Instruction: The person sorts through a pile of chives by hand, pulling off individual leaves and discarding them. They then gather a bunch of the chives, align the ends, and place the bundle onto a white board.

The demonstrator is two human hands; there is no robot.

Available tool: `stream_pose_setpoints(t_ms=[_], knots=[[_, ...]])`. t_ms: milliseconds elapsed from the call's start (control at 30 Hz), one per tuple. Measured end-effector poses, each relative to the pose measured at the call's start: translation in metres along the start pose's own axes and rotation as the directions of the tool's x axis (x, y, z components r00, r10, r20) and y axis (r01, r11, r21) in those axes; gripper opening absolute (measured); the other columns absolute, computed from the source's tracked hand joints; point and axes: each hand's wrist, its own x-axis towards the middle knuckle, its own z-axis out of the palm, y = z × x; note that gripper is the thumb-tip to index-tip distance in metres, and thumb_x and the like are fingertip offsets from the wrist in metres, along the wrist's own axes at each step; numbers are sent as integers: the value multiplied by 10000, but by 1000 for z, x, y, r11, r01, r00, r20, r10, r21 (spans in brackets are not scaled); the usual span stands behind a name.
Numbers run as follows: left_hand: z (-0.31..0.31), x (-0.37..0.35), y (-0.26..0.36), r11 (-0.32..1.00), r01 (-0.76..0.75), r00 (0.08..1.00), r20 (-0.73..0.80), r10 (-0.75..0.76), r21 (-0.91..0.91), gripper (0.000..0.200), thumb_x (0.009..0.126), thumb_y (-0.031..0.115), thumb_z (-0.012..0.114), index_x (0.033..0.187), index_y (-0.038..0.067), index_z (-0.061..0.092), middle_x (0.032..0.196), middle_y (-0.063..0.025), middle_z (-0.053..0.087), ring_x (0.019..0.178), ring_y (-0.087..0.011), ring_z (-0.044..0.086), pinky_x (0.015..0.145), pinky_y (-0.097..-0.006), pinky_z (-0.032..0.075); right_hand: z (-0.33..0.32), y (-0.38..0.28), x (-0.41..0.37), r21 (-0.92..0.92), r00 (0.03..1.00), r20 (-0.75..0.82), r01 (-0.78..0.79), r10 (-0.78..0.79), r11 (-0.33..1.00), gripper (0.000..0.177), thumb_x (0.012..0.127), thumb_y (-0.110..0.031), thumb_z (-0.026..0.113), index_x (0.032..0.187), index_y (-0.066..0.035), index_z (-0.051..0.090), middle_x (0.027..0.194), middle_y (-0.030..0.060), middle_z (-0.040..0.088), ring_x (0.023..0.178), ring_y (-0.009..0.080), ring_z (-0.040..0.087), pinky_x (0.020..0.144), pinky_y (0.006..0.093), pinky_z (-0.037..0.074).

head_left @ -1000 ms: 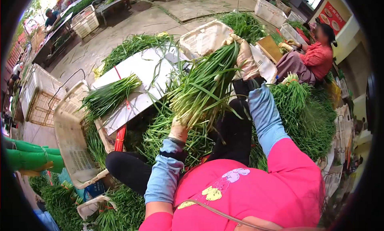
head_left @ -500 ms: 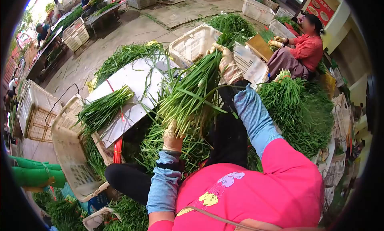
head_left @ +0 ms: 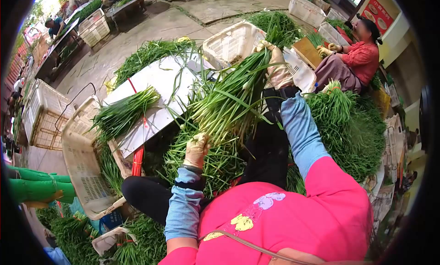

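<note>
A big loose bunch of green stalks (head_left: 236, 93) hangs at the middle, pale ends pointing down and left. My right hand (head_left: 277, 65), in a cream glove, is closed round its upper leafy part. My left hand (head_left: 197, 149), gloved too, is closed at the lower pale ends, its fingers on some stalk tips. On a white board (head_left: 153, 81) to the left lies a smaller bundle of stalks (head_left: 128, 110). Loose greens (head_left: 204, 166) lie below my hands, between my legs. Red ties (head_left: 138, 162) hang at the board's near edge.
White crates stand behind the bunch (head_left: 231, 42) and at the left (head_left: 82, 159). A heap of greens (head_left: 350, 132) lies at the right, near a seated person in red (head_left: 360, 58). Green bundled material (head_left: 41, 187) is at the far left. More workers and crates are farther back.
The view has shifted, so most things appear slightly farther right. My left hand has moved up a little against the stalk ends. My right hand still grips the bunch.
</note>
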Motion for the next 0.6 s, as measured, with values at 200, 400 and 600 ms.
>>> stream_pose_setpoints(t_ms=[200, 400, 600], knots=[[-69, 6, -22, 611, 73, 997, -71, -28, 788, 282, 862, 301, 597, 847, 27, 661, 740, -81, 648, 606, -147, 582, 537, -290, 451, -17, -39, 17, 55, 986, 64, 149, -153, 987, 252, 865, -216, 550, 679, -47, 530, 722, 85, 586, 740, 234, 579, 715, 369, 491], [-96, -5, -21, -105, 6, 960, -35, -278, 994, 459, 750, 428, 658, 1077, 107, 634, 1170, -189, 561, 1041, -328, 563, 848, -370, 478, -7, -81, 3, 101, 965, 62, 249, -256, 963, 249, 859, -213, 573, 668, -53, 552, 748, 95, 606, 760, 230, 590, 731, 377, 500], [13, 3, 21, 232, -509, 820, 385, 424, 829, 754, 737, 424, 700, 1325, 56, 404, 1297, -204, 448, 1186, -369, 423, 994, -427, 340, 9, -64, -5, 88, 983, 88, 153, -161, 984, 243, 858, -200, 571, 667, -53, 549, 715, 77, 594, 737, 224, 591, 715, 366, 501]])
